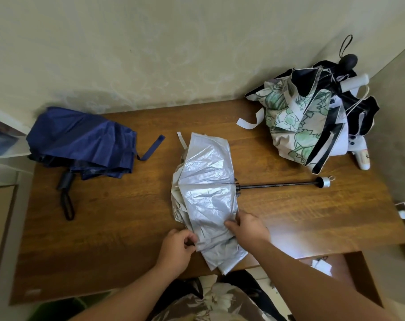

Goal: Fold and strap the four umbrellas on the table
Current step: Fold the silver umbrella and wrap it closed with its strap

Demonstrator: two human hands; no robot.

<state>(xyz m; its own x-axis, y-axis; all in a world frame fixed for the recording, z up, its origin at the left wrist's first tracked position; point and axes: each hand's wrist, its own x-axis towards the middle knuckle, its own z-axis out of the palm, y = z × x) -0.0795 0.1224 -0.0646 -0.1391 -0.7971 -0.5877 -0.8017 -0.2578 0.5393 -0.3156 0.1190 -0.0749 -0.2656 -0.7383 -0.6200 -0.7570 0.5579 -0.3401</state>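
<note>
Patterned clothing [220, 302]: filling the bottom centre of the frame, nearest the camera, with both bare forearms reaching up from it.
Tabletop [108, 239]: brown wood, spanning the middle of the frame and meeting a pale wall along its upper edge.
Silver umbrella [206, 191]: lying in the centre of the frame, its crumpled canopy spreading from the middle down to the lower edge of the tabletop and hanging slightly over it; its thin dark shaft is stretching out to the right, ending in a silver handle [324, 182].
Navy umbrella [85, 142]: lying loosely collapsed at the left of the frame, its black handle and wrist loop pointing toward the lower left, its closing strap [151, 147] lying loose on the wood to its right.
Floral umbrella [296, 121]: sitting in a heap at the upper right, green leaf print on cream, leaning on a black umbrella [359, 112] behind it, whose round black handle is sticking up toward the wall.
White handle [354, 82]: poking out at the right side of that heap.
Left hand [177, 247]: pinching the left edge of the silver canopy between thumb and fingers.
Right hand [249, 229]: gripping a fold of the same canopy, just right of the left hand.
</note>
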